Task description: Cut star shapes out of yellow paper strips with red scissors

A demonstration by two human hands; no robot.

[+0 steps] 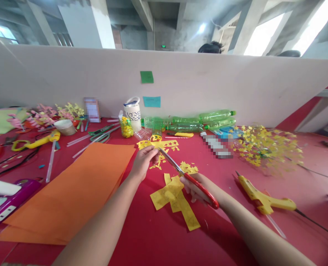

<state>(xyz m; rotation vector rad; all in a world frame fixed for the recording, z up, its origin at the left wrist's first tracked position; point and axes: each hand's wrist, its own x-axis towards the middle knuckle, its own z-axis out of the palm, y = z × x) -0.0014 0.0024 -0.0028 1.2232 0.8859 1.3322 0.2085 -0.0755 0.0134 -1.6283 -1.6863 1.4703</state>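
My left hand (pixel 145 161) is closed in a pinch on a small yellow paper piece (pixel 158 143), partly hidden by the fingers. Red-handled scissors (pixel 198 183) are in my right hand (pixel 198 186), whose fingers are wrapped round the handles. The blade tips meet the paper at my left fingertips. Just below lie several yellow paper strips (pixel 171 194), crossing one another, with a little heap of cut yellow stars (pixel 188 168) beyond them. Behind my left hand are yellow scraps with star-shaped holes (pixel 171 144).
Orange sheets (pixel 77 184) cover the left of the red table (pixel 141 236). A yellow glue gun (pixel 263 197) and yellow star sprays (pixel 266 147) are at the right. Green bottles (pixel 187 127), a white cup (pixel 132 113) and green scissors (pixel 101 133) stand or lie along the back.
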